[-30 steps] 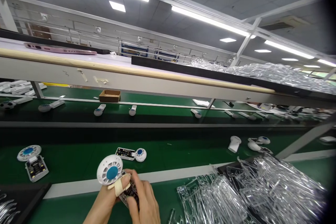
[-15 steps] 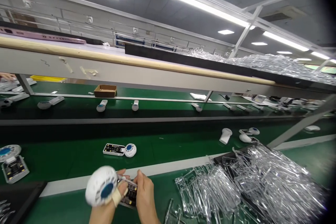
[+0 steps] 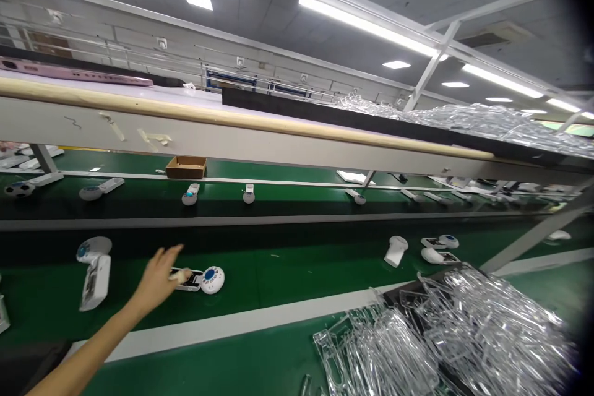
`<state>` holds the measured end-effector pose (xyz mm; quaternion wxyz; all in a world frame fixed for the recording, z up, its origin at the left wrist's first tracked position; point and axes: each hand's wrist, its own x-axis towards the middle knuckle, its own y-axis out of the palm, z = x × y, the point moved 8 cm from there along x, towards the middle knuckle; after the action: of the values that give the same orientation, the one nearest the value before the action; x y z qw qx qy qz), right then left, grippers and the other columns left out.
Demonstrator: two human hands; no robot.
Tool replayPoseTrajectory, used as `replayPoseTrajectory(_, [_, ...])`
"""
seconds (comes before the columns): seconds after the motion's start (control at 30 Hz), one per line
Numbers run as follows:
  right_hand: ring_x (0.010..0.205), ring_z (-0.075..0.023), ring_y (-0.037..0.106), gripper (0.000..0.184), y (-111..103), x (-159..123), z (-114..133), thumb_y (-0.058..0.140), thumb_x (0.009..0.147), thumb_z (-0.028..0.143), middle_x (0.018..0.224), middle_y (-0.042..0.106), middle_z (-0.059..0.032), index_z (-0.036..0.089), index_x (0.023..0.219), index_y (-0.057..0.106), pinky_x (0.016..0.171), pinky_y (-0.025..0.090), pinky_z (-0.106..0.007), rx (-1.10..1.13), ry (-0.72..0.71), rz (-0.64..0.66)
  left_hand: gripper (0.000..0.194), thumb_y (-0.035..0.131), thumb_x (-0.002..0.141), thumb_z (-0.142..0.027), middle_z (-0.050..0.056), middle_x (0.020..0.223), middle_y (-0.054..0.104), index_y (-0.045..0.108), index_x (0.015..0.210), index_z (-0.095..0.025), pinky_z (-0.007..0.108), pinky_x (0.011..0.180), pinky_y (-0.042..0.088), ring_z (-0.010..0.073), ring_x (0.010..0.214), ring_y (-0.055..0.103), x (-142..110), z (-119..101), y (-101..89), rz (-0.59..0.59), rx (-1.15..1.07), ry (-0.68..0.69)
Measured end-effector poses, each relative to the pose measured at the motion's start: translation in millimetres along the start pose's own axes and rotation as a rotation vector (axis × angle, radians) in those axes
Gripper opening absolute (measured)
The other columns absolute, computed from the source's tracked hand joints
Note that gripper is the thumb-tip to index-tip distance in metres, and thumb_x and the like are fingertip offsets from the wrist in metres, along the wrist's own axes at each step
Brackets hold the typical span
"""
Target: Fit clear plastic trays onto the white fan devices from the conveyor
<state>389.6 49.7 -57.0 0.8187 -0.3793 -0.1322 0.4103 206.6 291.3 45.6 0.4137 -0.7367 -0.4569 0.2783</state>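
My left hand point(image 3: 158, 275) reaches out over the green conveyor belt point(image 3: 288, 272) with its fingers spread. Its taped thumb touches the handle end of a small white fan unit with a blue centre point(image 3: 204, 279), which lies flat on the belt. Left of the hand, another white fan unit point(image 3: 94, 272) lies on the belt with its handle pointing towards me. My right hand is out of view.
A heap of clear plastic parts point(image 3: 455, 334) fills the near right. More white units point(image 3: 396, 250) lie further right on the belt. Several units ride the far belt point(image 3: 248, 195) near a cardboard box point(image 3: 186, 167). A long shelf beam point(image 3: 260, 136) spans overhead.
Both hands held a fan unit close to me before. Now nothing is in the left hand, which has stretched forward to the unit on the belt, and the right hand has left the view.
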Motion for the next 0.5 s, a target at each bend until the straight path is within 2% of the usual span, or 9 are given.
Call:
replayPoseTrajectory(0.03, [0.049, -0.0234, 0.054, 0.029, 1.2, 4.3, 1.9, 0.047, 0.083, 0.049, 0.045, 0.049, -0.0023, 0.029, 0.081, 0.068, 0.043, 0.038, -0.034, 0.006, 0.012, 0.006, 0.071, 0.044, 0.076, -0.045, 0.013, 0.147, 0.033, 0.033, 0.138, -0.012, 0.044, 0.110, 0.014, 0.0316, 0.139, 0.013, 2.6, -13.7, 19.5, 0.102, 0.031, 0.057])
replayPoseTrajectory(0.1, [0.048, -0.0239, 0.054, 0.027, -0.1, 6.6, -0.2, 0.049, 0.081, 0.047, 0.045, 0.050, -0.0028, 0.030, 0.082, 0.069, 0.043, 0.039, -0.035, 0.014, 0.052, 0.016, 0.063, 0.045, 0.075, -0.042, 0.010, 0.138, 0.047, 0.043, 0.134, -0.021, 0.046, 0.105, 0.026, 0.0328, 0.134, 0.029, 7.6, -30.6, 47.5, 0.262, 0.040, 0.079])
replayPoseTrajectory(0.17, [0.050, -0.0250, 0.056, 0.024, -3.4, 2.9, -6.1, 0.051, 0.080, 0.046, 0.047, 0.052, -0.0036, 0.031, 0.082, 0.070, 0.044, 0.040, -0.036, 0.023, 0.104, 0.026, 0.065, 0.048, 0.072, -0.037, 0.013, 0.124, 0.060, 0.043, 0.135, -0.022, 0.048, 0.097, 0.034, 0.0354, 0.123, 0.045, 11.6, -38.6, 60.9, 0.387, 0.070, 0.084])
replayPoseTrajectory(0.2, [0.051, -0.0257, 0.057, 0.023, -4.7, 0.3, -8.4, 0.052, 0.080, 0.045, 0.049, 0.053, -0.0039, 0.032, 0.082, 0.070, 0.044, 0.041, -0.036, 0.030, 0.129, 0.033, 0.069, 0.052, 0.068, -0.033, 0.014, 0.119, 0.062, 0.042, 0.136, -0.022, 0.049, 0.095, 0.035, 0.0363, 0.119, 0.048, 12.8, -40.2, 62.5, 0.424, 0.090, 0.091])
replayPoseTrajectory(0.27, [0.057, -0.0266, 0.060, 0.018, -5.8, -3.7, -9.8, 0.054, 0.081, 0.043, 0.055, 0.057, -0.0036, 0.035, 0.084, 0.069, 0.046, 0.043, -0.036, 0.050, 0.166, 0.055, 0.081, 0.059, 0.058, -0.027, 0.016, 0.120, 0.060, 0.041, 0.136, -0.023, 0.051, 0.096, 0.031, 0.0386, 0.117, 0.047, 11.5, -40.6, 61.4, 0.458, 0.131, 0.115])
replayPoseTrajectory(0.33, [0.065, -0.0236, 0.062, 0.018, -6.4, -6.1, -7.0, 0.054, 0.083, 0.043, 0.068, 0.063, -0.0025, 0.034, 0.090, 0.067, 0.052, 0.047, -0.035, 0.078, 0.185, 0.085, 0.084, 0.064, 0.047, -0.021, 0.018, 0.119, 0.058, 0.050, 0.129, -0.020, 0.050, 0.092, 0.034, 0.0409, 0.114, 0.046, 4.1, -38.0, 61.3, 0.469, 0.158, 0.128])
replayPoseTrajectory(0.4, [0.074, -0.0182, 0.061, 0.022, -9.9, -10.0, -3.6, 0.051, 0.088, 0.044, 0.087, 0.065, -0.0033, 0.028, 0.098, 0.063, 0.062, 0.051, -0.033, 0.105, 0.185, 0.115, 0.075, 0.064, 0.041, -0.018, 0.020, 0.112, 0.058, 0.058, 0.116, -0.014, 0.046, 0.084, 0.040, 0.0406, 0.106, 0.050, -7.2, -34.7, 63.3, 0.456, 0.155, 0.123])
replayPoseTrajectory(0.5, [0.086, -0.0168, 0.060, 0.027, -24.5, -25.6, -3.6, 0.049, 0.090, 0.046, 0.104, 0.062, -0.0048, 0.026, 0.105, 0.059, 0.074, 0.051, -0.034, 0.140, 0.160, 0.141, 0.064, 0.062, 0.044, -0.018, 0.017, 0.100, 0.061, 0.056, 0.108, -0.011, 0.043, 0.077, 0.042, 0.0362, 0.090, 0.057, -21.1, -32.9, 59.5, 0.379, 0.094, 0.094])
